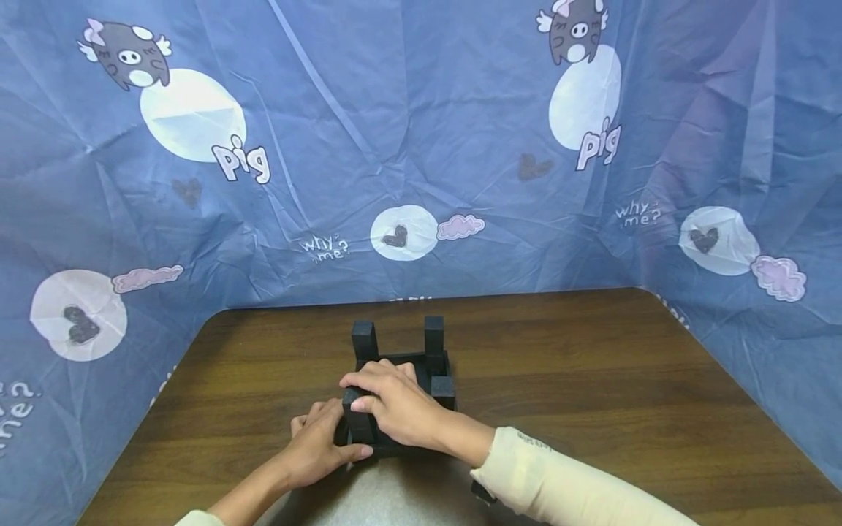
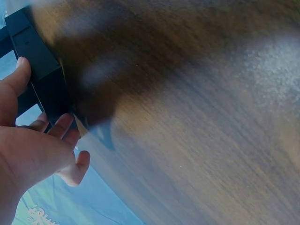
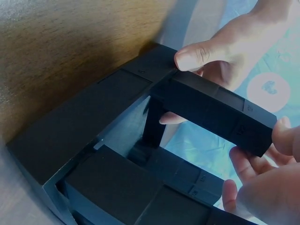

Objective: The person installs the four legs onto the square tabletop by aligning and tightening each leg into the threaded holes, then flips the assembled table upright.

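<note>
A black frame [image 3: 89, 110] with a square base and upright posts at its corners stands on the wooden table. My left hand [image 1: 319, 446] grips the base at its near-left corner, thumb on the near side and fingers on the left side. The near-left post [image 3: 211, 110] rises from that corner. At its top end my right hand [image 1: 397, 405] pinches it between thumb and fingers, the forearm crossing over the base. Two far posts, left [image 1: 364, 340] and right [image 1: 434, 337], and a near-right post [image 1: 444, 389] stand free of both hands. Part of the base is hidden under my right hand.
Wooden table surface [image 1: 592, 380] surrounds the frame. Blue printed cloth [image 1: 421, 131] hangs behind the table and along both sides. A small dark object [image 1: 483, 491] shows under the right sleeve [image 1: 559, 475]. A pale glare lies on the table near the front.
</note>
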A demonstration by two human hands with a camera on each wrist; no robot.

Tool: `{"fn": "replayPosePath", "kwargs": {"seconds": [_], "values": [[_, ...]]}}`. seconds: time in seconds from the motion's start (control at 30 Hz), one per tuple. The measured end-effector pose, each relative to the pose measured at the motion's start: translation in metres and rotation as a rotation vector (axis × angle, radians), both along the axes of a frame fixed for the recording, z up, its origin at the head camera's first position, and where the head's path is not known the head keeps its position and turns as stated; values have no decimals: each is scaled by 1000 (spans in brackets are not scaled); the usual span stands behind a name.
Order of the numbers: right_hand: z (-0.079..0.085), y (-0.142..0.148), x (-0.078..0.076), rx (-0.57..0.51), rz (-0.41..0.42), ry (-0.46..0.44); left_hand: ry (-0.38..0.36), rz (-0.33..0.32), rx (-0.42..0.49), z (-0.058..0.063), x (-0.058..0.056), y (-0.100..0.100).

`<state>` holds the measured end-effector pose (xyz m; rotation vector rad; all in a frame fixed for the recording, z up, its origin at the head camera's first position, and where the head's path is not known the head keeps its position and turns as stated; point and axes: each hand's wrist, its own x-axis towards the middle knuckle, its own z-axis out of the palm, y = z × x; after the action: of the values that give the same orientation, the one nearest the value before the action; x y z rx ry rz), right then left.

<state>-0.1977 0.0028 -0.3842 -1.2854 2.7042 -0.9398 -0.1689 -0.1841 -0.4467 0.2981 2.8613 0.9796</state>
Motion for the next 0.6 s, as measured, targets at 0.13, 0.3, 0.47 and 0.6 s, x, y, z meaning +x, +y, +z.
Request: {"fn": "replayPosePath", "kwargs": {"seconds": [0.13, 0.3, 0.47, 0.6], "values": [[2, 1, 2, 20, 4, 10, 12, -8, -15, 1, 0, 0], [8, 2, 4, 59, 0, 26, 5, -30, -23, 4, -1, -2], [22, 8, 5, 91, -20, 75, -10, -72, 21, 11, -2, -7], [35, 17, 3, 97, -49, 135, -13, -126, 46, 18, -2, -16]]}}
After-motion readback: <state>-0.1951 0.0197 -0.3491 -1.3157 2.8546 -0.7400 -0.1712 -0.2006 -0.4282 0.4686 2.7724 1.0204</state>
